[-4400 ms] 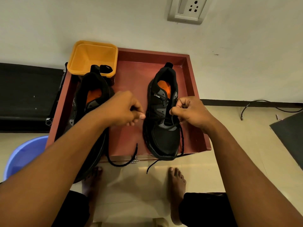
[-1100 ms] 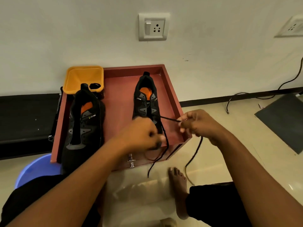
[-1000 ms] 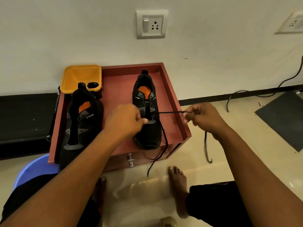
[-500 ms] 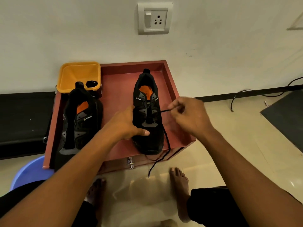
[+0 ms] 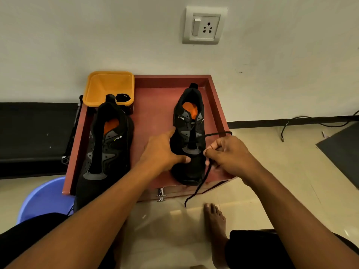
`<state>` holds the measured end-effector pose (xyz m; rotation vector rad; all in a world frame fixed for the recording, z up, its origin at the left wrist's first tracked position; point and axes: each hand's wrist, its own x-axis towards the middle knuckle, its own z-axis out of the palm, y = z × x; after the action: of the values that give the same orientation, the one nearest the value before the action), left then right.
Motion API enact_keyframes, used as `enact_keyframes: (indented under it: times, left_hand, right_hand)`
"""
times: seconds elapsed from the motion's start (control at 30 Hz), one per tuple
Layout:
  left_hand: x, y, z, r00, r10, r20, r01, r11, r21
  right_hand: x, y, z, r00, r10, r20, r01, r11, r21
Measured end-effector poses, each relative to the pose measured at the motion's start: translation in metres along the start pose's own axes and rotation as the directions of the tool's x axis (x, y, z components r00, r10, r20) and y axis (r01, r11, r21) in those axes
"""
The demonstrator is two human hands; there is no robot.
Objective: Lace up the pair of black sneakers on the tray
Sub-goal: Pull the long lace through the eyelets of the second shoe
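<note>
Red tray (image 5: 155,105), two sneakers (image 5: 104,152); one held lace (image 5: 215,134)

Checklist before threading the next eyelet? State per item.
1. Left hand steadies right sneaker: ok.
2. Right hand pinches lace: ok.
3. Lace tip exposed for threading: cannot tell, hidden by fingers.
4. Lace taut from eyelet: not ok, it bows slack.
5. Right sneaker flat on tray: ok.
6. Left sneaker laced: not ok.
</note>
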<state>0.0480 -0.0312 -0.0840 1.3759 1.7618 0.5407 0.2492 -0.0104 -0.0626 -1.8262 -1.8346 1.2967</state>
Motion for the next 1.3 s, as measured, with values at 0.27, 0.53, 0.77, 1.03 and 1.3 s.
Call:
enact_keyframes:
  times: [0.27, 0.53, 0.77, 1.03, 1.3]
  left_hand:
    - [-0.009, 0.0, 0.022, 0.877, 0.437, -0.201, -0.405, 0.896, 0.18]
    - [0.005, -0.005, 0.012, 0.885, 0.385, -0.261, -0.367, 0.923, 0.118]
    - [0.008, 0.005, -0.004, 0.88, 0.456, -0.129, -0.455, 0.889, 0.038]
    - [0.008, 0.01, -0.007, 0.888, 0.452, 0.086, -0.442, 0.89, -0.11]
    - [0.013, 0.001, -0.019, 0.914, 0.396, 0.088, -0.385, 0.915, -0.118]
  right_hand:
    - [-0.008, -0.013, -0.002, 0.983, -0.183, 0.021, 0.18, 0.979, 0.096]
    - [0.005, 0.001, -0.012, 0.989, -0.149, 0.014, 0.143, 0.966, 0.214]
    - [0.017, -0.005, -0.013, 0.963, -0.229, 0.143, 0.177, 0.935, 0.307]
    - [0.019, -0.004, -0.013, 0.935, -0.291, 0.204, 0.238, 0.939, 0.249]
    - [0.023, 0.0, -0.027, 0.929, -0.301, 0.215, 0.268, 0.948, 0.17]
